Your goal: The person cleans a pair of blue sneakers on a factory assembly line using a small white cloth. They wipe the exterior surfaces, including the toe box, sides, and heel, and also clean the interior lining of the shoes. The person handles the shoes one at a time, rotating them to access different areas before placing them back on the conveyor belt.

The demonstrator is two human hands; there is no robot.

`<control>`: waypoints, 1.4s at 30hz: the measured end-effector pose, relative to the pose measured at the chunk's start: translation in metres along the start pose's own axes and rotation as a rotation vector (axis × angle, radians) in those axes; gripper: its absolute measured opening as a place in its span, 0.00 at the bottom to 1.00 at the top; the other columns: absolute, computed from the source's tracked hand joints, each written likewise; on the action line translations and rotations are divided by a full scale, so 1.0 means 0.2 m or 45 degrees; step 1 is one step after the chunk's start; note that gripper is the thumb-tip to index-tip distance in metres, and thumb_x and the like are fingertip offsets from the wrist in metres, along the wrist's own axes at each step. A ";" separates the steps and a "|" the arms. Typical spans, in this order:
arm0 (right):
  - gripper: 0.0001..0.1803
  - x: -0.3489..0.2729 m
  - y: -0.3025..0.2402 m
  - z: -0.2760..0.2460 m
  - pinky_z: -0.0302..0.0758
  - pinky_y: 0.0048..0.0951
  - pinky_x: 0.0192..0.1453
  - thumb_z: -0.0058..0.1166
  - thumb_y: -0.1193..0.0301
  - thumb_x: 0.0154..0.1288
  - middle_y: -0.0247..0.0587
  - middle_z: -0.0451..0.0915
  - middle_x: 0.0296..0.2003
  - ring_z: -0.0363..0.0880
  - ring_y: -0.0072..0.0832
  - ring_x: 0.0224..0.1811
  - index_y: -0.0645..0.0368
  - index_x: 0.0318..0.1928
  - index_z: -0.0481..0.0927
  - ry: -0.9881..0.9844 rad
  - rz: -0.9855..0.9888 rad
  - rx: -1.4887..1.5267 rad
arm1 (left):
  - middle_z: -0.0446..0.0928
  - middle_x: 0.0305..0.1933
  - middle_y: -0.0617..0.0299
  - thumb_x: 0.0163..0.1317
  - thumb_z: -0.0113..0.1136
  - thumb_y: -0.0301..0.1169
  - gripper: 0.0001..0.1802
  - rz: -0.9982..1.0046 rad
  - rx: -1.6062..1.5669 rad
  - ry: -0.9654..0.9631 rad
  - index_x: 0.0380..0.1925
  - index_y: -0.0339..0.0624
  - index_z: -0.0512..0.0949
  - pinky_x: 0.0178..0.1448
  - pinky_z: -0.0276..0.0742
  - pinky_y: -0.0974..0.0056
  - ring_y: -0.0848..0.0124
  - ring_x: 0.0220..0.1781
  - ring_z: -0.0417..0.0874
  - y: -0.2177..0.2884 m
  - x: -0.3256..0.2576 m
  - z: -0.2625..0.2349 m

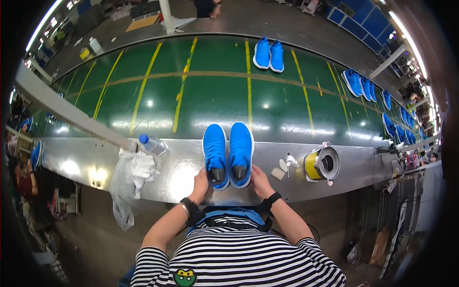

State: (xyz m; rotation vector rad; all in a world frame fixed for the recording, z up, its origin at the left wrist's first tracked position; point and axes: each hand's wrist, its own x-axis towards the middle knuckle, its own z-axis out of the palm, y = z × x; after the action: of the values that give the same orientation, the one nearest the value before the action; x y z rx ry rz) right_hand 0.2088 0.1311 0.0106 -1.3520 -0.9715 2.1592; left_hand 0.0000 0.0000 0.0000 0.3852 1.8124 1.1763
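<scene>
A pair of bright blue sneakers stands side by side, toes pointing away from me, half on the metal ledge point(86, 165) and half on the green conveyor belt point(201, 95). My left hand point(201, 183) grips the heel of the left sneaker point(214, 150). My right hand point(259, 179) grips the heel of the right sneaker point(241, 150). Both wrists wear dark bands.
A plastic water bottle point(152, 144) and a crumpled clear bag point(128, 179) lie on the ledge to the left. A yellow tape roll point(321, 164) and small pads point(279, 171) sit to the right. More blue sneaker pairs point(268, 54) ride the belt farther off and along the right point(359, 83).
</scene>
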 end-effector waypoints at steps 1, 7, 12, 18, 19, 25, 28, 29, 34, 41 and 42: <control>0.19 -0.03 0.02 0.05 0.72 0.22 0.40 0.45 0.70 0.67 0.36 0.79 0.39 0.76 0.22 0.37 0.57 0.58 0.71 0.078 -0.009 -0.231 | 0.76 0.51 0.46 0.69 0.40 0.45 0.26 -0.024 -0.130 -0.009 0.56 0.35 0.70 0.58 0.67 0.62 0.60 0.53 0.76 -0.02 -0.03 -0.03; 0.16 -0.49 -0.25 0.20 0.72 0.30 0.48 0.54 0.71 0.58 0.43 0.77 0.36 0.77 0.31 0.41 0.57 0.48 0.75 0.000 -0.812 -0.901 | 0.76 0.43 0.59 0.66 0.51 0.43 0.27 0.085 0.000 -0.341 0.59 0.39 0.64 0.36 0.74 0.71 0.74 0.37 0.78 -0.01 -0.12 -0.11; 0.31 -0.41 -0.14 0.30 0.60 0.49 0.56 0.64 0.58 0.47 0.51 0.77 0.36 0.75 0.45 0.44 0.46 0.54 0.73 -0.328 -0.964 -2.168 | 0.76 0.40 0.57 0.63 0.51 0.32 0.23 0.257 0.320 -0.382 0.58 0.36 0.64 0.32 0.72 0.70 0.75 0.33 0.76 -0.03 -0.10 -0.06; 0.27 -0.27 -0.38 0.28 0.60 0.46 0.50 0.62 0.44 0.40 0.51 0.79 0.32 0.77 0.45 0.41 0.46 0.38 0.82 -0.306 -1.005 -2.099 | 0.73 0.37 0.62 0.65 0.48 0.33 0.21 0.068 -0.087 -0.503 0.57 0.38 0.65 0.35 0.72 0.69 0.75 0.33 0.73 0.16 -0.19 -0.03; 0.31 -0.25 -0.47 0.23 0.61 0.47 0.50 0.60 0.41 0.42 0.52 0.80 0.31 0.78 0.44 0.38 0.50 0.39 0.81 -0.361 -0.991 -2.064 | 0.73 0.38 0.61 0.66 0.48 0.35 0.21 0.028 -0.113 -0.459 0.57 0.38 0.65 0.38 0.73 0.67 0.74 0.36 0.74 0.23 -0.25 -0.02; 0.30 -0.34 -1.28 -0.21 0.75 0.39 0.38 0.60 0.42 0.48 0.49 0.80 0.29 0.79 0.47 0.34 0.55 0.38 0.80 -0.256 -1.106 -1.744 | 0.74 0.45 0.59 0.66 0.49 0.38 0.19 -0.129 -0.130 -0.244 0.53 0.40 0.68 0.43 0.76 0.64 0.71 0.44 0.75 0.12 -0.30 -0.02; 0.36 -0.36 -1.68 -0.49 0.73 0.42 0.47 0.56 0.37 0.47 0.52 0.81 0.36 0.79 0.47 0.41 0.54 0.45 0.80 -0.085 -0.962 -1.892 | 0.74 0.42 0.61 0.65 0.50 0.36 0.18 -0.222 -0.095 -0.158 0.51 0.40 0.70 0.35 0.76 0.69 0.74 0.40 0.76 -0.05 -0.29 0.01; 0.35 -0.31 -1.76 -0.60 0.72 0.43 0.48 0.56 0.37 0.47 0.52 0.81 0.36 0.79 0.47 0.42 0.53 0.45 0.80 -0.027 -1.000 -1.902 | 0.75 0.40 0.61 0.64 0.50 0.35 0.17 -0.249 -0.039 -0.132 0.50 0.39 0.70 0.34 0.76 0.70 0.74 0.39 0.76 -0.08 -0.27 0.05; 0.27 0.13 -2.01 -1.36 0.66 0.43 0.44 0.61 0.43 0.44 0.46 0.79 0.30 0.77 0.41 0.38 0.49 0.38 0.83 0.384 -1.353 -2.264 | 0.80 0.32 0.58 0.61 0.55 0.36 0.18 -0.027 0.203 -0.064 0.42 0.31 0.77 0.32 0.75 0.70 0.75 0.29 0.77 -0.02 -0.38 0.49; 0.30 0.80 -1.70 -2.17 0.67 0.46 0.54 0.64 0.55 0.46 0.56 0.75 0.38 0.71 0.52 0.47 0.50 0.50 0.74 0.457 -0.655 -2.034 | 0.81 0.38 0.53 0.61 0.55 0.38 0.19 -0.066 0.442 0.175 0.47 0.35 0.76 0.45 0.76 0.65 0.68 0.38 0.81 0.25 -0.84 0.93; 0.36 0.81 -1.64 -2.15 0.65 0.47 0.58 0.65 0.56 0.45 0.64 0.72 0.43 0.69 0.57 0.49 0.51 0.56 0.68 0.462 -0.757 -2.059 | 0.81 0.38 0.52 0.60 0.55 0.38 0.19 -0.088 0.419 0.207 0.46 0.35 0.76 0.46 0.76 0.65 0.67 0.39 0.81 0.20 -0.92 0.93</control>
State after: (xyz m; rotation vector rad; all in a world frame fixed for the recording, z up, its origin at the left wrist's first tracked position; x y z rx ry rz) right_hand 0.5149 0.6039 0.0318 -1.4885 -2.6412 0.3541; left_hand 0.2426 0.0022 0.1052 0.4195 2.1515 0.8817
